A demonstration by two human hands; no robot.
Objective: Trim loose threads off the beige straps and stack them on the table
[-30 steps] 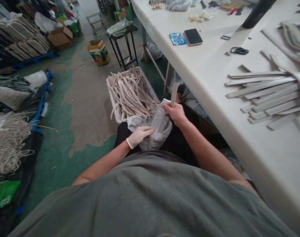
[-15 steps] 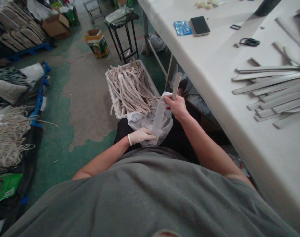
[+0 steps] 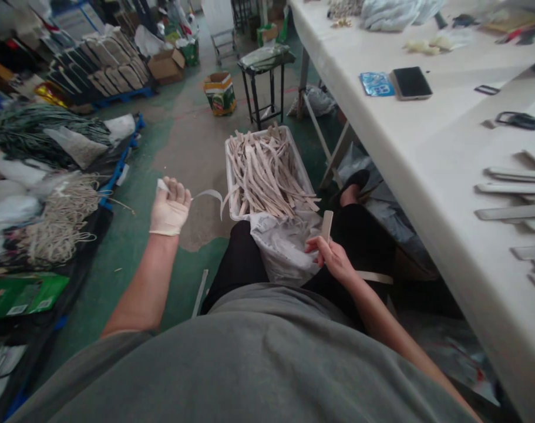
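My left hand, in a pale glove, is held out over the floor at the left with its fingers curled. It grips a thin white strip, whose loose end curves off to the right. My right hand is above my lap, closed on a flat beige strap. One end of the strap stands up from the fingers, and a beige length also shows behind my wrist. Between my knees lies a crumpled clear plastic bag. Beyond it, a white crate holds a heap of beige straps.
At the right is a white table with a phone, a blue packet and several grey strips. A black stool and a carton stand beyond the crate. Bundled cords lie at the left.
My left hand has swung away to the left, drawing the white strip out from between my hands. My right hand has lowered slightly and still holds the strap. The view has shifted.
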